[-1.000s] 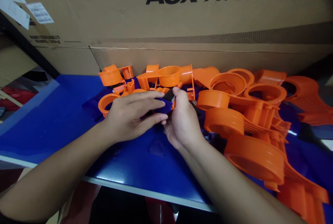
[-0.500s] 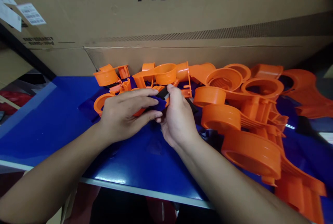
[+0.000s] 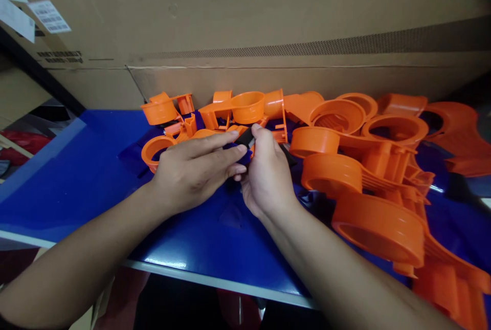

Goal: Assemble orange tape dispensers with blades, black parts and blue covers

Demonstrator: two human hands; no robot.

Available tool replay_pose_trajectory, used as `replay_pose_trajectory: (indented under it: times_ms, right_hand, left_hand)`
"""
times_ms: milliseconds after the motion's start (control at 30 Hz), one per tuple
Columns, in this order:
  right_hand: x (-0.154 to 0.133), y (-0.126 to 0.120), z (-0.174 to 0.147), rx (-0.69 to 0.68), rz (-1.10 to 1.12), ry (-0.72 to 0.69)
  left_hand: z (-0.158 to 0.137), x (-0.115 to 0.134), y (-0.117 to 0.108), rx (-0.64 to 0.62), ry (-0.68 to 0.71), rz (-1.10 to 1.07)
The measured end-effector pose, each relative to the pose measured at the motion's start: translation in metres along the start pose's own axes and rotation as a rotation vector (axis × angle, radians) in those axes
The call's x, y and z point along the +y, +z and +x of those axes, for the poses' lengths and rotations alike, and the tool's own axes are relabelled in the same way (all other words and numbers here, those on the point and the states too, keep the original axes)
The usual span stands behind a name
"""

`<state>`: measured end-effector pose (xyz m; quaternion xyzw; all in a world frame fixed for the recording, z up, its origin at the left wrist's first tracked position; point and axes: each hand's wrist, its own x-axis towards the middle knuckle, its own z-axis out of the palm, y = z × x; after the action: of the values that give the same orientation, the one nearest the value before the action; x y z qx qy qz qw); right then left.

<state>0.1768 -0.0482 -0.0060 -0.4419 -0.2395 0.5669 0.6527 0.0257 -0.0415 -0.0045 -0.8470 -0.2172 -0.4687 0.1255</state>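
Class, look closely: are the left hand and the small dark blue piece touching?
Touching: the head view shows fingertips of the left hand laid directly on the small dark blue piece.

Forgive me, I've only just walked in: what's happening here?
A person's left hand and right hand hold a small blue and black piece between them, partly hidden by the fingers. Orange plastic parts with round rings lie on the blue table, beyond the hands and to the right, before a large cardboard box marked AUX.
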Motion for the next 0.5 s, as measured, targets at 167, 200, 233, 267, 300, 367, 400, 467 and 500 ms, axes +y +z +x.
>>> replay_pose_trajectory:
  times_ms: [167, 200, 233, 267, 300, 367, 400, 467, 500]
  right_hand:
    - [0.003, 0.0, -0.001, 0.015, -0.037, -0.022]
    - [0.004, 0.0, -0.001, 0.017, -0.041, -0.031]
    - [0.005, 0.0, -0.001, 0.015, -0.044, -0.041]
    - [0.006, 0.0, -0.002, 0.011, -0.047, -0.05]
    - [0.007, 0.0, -0.002, 0.007, -0.052, -0.057]
    - [0.009, 0.0, -0.002, 0.008, -0.065, -0.066]
    - [0.01, 0.0, -0.002, 0.014, -0.072, -0.07]
    - [0.01, 0.001, -0.003, 0.021, -0.079, -0.08]
    - [0.01, 0.001, -0.003, 0.021, -0.08, -0.085]
  left_hand:
    - [0.0, 0.001, 0.001, 0.027, -0.046, -0.069]
    - [0.001, 0.002, 0.001, 0.022, -0.074, -0.101]
    - [0.002, 0.002, 0.0, 0.013, -0.106, -0.137]
    - [0.003, 0.003, 0.0, 0.008, -0.144, -0.171]
    - [0.004, 0.004, -0.001, 0.002, -0.188, -0.201]
    - [0.007, 0.006, -0.001, -0.012, -0.302, -0.247]
    - [0.008, 0.007, -0.001, -0.021, -0.365, -0.266]
    - [0.009, 0.01, -0.002, -0.041, -0.483, -0.291]
    - [0.01, 0.011, -0.002, -0.044, -0.531, -0.301]
